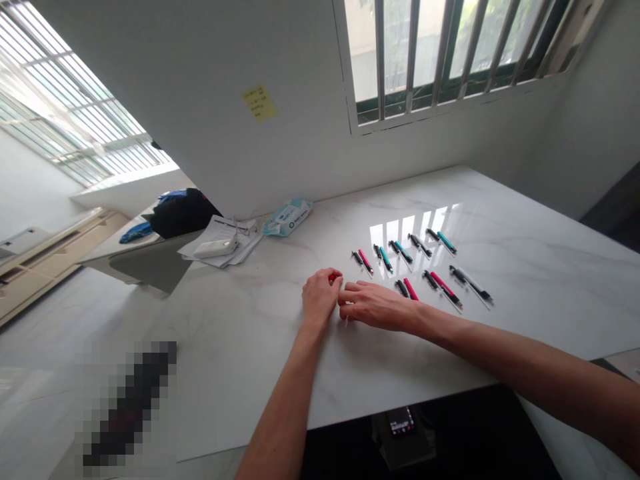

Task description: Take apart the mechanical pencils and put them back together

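Left hand point(319, 298): fingers curled and pressed together around a red pen point(333, 277), which is mostly hidden, so the grip looks firm.
Right hand point(373, 305): fingers stretched and close together, touching the left hand; any pinch cannot be told.
Pens point(403, 251): in two rows on the table point(240, 347), just beyond the hands, spaced apart, it seems, to be easy to take.

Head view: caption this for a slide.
Left hand and right hand beside rows of pens on a marble table.
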A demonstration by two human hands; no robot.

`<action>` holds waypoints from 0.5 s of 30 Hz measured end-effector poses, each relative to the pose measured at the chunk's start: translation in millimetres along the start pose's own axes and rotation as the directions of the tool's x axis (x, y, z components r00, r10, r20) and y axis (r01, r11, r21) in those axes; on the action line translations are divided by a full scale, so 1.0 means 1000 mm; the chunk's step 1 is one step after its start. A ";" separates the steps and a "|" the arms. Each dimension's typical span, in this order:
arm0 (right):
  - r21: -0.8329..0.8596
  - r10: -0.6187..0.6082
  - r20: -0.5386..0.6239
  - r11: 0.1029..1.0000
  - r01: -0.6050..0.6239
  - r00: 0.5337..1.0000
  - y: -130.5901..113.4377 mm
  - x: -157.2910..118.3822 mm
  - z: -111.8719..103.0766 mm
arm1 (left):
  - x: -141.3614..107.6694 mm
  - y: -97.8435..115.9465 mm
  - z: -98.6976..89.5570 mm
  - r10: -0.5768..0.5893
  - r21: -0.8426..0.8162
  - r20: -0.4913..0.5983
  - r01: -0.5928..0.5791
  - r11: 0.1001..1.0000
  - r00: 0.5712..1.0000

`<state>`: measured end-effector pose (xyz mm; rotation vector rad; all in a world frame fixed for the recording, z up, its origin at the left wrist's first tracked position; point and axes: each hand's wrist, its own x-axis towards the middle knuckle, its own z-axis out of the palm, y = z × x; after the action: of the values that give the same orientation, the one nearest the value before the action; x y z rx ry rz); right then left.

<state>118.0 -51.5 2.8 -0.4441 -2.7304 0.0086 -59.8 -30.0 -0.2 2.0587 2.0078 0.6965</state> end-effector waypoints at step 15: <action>0.105 -0.055 0.113 0.994 0.043 0.992 -0.041 -0.002 -0.006 | -0.001 -0.009 -0.009 0.066 0.124 0.026 -0.068 0.990 0.998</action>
<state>109.5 -91.2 9.8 -0.3570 -2.8375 0.1656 -71.5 -31.8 3.8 2.2029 2.0271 0.5705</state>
